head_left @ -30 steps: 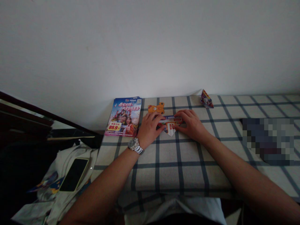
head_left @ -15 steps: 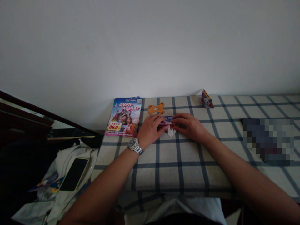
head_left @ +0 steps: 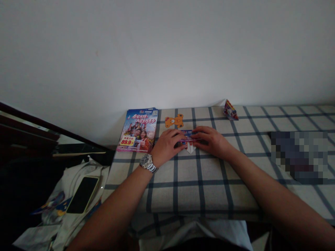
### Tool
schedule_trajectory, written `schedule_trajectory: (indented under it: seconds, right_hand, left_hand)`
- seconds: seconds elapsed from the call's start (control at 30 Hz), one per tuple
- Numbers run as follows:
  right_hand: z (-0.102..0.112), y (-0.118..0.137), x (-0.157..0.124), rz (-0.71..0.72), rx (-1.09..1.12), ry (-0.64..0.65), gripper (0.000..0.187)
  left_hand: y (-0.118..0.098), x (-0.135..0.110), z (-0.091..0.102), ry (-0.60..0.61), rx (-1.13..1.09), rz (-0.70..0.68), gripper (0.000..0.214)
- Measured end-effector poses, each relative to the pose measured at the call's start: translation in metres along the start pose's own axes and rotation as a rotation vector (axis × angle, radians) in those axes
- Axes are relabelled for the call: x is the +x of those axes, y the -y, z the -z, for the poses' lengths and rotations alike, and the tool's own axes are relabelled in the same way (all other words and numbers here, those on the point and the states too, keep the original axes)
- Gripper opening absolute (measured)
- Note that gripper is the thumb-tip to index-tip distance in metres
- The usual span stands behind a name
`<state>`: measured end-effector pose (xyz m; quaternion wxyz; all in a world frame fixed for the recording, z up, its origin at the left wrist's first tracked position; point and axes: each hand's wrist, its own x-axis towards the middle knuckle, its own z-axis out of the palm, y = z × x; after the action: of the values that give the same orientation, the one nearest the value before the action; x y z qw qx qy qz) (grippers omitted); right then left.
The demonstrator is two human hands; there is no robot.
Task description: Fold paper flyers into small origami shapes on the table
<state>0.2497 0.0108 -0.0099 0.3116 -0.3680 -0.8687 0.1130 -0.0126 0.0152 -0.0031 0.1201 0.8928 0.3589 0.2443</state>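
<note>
A partly folded flyer, printed in purple and blue with a white pointed end toward me, lies on the checked tablecloth. My left hand pinches its left side, fingers bent over the edge; a watch is on that wrist. On the opposite side, my right hand grips the flyer between thumb and fingers. Much of the folded paper is hidden under the fingers. Just beyond it is an orange bear cutout, flat on the cloth.
A stack of printed flyers lies left of my hands. Against the wall stands a folded paper piece. A blurred-out dark item is at right. Down left, a phone rests on white bags beside the table.
Both hands stay on the flyer. My left hand and wrist have shifted slightly left, and a little more of the flyer's printed top shows between the fingers.
</note>
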Motion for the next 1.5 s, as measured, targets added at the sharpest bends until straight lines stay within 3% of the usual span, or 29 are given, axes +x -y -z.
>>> schedule_trajectory:
  seconds: [0.43, 0.67, 0.87, 1.03, 1.5]
  right_hand:
    - [0.008, 0.010, 0.001, 0.083, 0.080, 0.098, 0.029]
    - [0.011, 0.012, 0.001, 0.092, 0.039, 0.096, 0.025]
    - [0.010, 0.007, 0.001, 0.004, 0.027, 0.062, 0.027]
    - [0.006, 0.002, -0.002, -0.017, 0.026, 0.070, 0.036]
    - [0.010, 0.004, 0.000, -0.005, -0.056, 0.089, 0.034]
  left_hand:
    - [-0.001, -0.001, 0.004, -0.062, 0.128, 0.080, 0.029]
    - [-0.003, -0.001, 0.001, -0.034, 0.061, 0.032, 0.030]
    - [-0.004, 0.000, -0.002, 0.052, 0.020, -0.068, 0.035]
    - [-0.005, 0.000, -0.003, 0.068, 0.017, -0.066, 0.036]
    - [-0.015, -0.001, 0.007, 0.048, 0.017, -0.059, 0.026]
